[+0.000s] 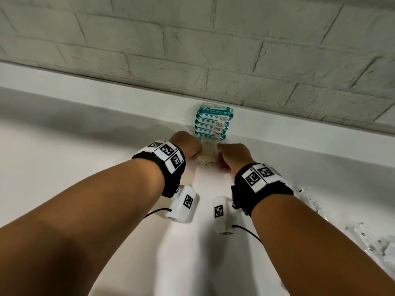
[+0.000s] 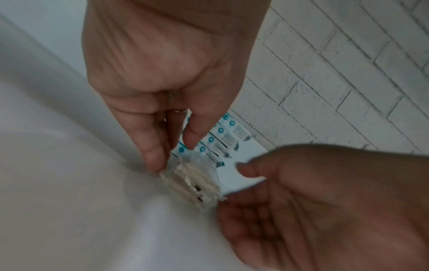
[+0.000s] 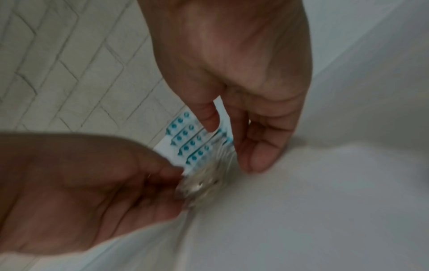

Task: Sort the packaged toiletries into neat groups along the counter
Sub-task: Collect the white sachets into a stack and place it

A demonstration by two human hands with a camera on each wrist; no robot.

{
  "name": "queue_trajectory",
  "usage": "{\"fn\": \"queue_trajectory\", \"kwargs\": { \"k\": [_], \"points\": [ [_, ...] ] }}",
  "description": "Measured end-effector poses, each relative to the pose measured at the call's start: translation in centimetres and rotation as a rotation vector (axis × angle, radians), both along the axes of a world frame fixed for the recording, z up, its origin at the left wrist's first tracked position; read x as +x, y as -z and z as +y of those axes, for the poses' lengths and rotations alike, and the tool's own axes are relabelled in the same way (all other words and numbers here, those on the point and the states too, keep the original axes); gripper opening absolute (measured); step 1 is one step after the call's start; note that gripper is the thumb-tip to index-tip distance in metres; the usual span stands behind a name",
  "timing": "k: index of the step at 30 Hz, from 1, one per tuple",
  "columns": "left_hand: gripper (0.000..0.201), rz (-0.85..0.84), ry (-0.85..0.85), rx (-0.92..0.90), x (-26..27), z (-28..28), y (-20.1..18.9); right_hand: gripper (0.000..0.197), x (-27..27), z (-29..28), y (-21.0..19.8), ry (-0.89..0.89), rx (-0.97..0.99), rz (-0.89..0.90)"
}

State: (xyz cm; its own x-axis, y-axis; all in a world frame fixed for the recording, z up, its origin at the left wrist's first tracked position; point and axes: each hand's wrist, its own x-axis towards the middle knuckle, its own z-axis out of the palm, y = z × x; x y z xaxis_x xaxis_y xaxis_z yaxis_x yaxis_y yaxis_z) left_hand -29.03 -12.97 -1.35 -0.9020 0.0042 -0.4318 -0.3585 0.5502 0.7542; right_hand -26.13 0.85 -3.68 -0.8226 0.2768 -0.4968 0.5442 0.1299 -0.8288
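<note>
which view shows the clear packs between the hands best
The left wrist view: the clear packs lie unobstructed on the counter, pale sticks visible inside. The right wrist view blurs them; the head view shows only a sliver between both hands.

Teal-printed packets (image 1: 213, 122): five, overlapping row. Clear-wrapped packs (image 1: 207, 153): small stack, count unclear.

Teal packets (image 1: 214, 122): overlapping row, frame centre, against the wall.
Clear packets (image 1: 207, 152): pale sticks inside, just below them.

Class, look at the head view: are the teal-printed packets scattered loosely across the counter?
No: the teal-printed packets lie in one overlapping row against the wall.
</note>
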Motion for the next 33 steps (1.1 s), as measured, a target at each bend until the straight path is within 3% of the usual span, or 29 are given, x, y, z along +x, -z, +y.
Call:
{"fn": "queue_trajectory", "kwargs": {
  "k": [2, 5, 7, 10, 15, 17, 24, 27, 30, 33],
  "points": [
    [0.02, 0.001, -0.025, -0.062, 0.8, -0.4, -0.6, 0.032, 1.2, 1.0, -1.1, -0.018, 0.033, -0.085],
    [0.014, 0.056, -0.026, -0.045, 3.0, -1.4, -1.4, 0.041, 5.3, 3.9, -3.6, -0.252, 0.194, -0.206],
    [0.027, 0.167, 0.039, -0.112, 4.4, -1.8, -1.9, 0.038, 8.6, 6.4, -5.4, -0.353, 0.246, -0.153],
    [0.029, 0.316, 0.162, -0.137, 7.9, -1.4, -2.5, 0.029, 15.1, 10.9, -7.9, -0.355, 0.371, -0.06],
    [0.006, 0.263, 0.361, -0.036, 15.2, 1.1, -3.3, 0.026, 25.7, 16.3, -8.4, -0.223, 0.435, -0.078],
    [0.006, 0.266, 0.449, -0.058, 17.4, 2.7, -3.3, 0.024, 28.8, 16.9, -7.9, -0.223, 0.446, -0.097],
    [0.042, 0.313, 0.887, -0.416, 23.3, 10.7, -1.9, 0.002, 35.2, 18.5, -5.4, -0.392, 0.712, -0.162],
    [0.042, 0.329, 0.98, -0.533, 24.4, 13.7, -1.8, 0.005, 35.9, 19.6, -4.9, -0.461, 0.769, -0.174],
    [0.043, 0.366, 1.0, -0.631, 26.0, 15.8, -1.7, 0.026, 37.8, 21.3, -5.6, -0.478, 0.815, -0.166],
    [0.048, 0.369, 1.038, -0.712, 27.4, 16.5, -0.8, 0.031, 39.5, 23.6, -5.9, -0.482, 0.818, -0.138]
  ]
}}
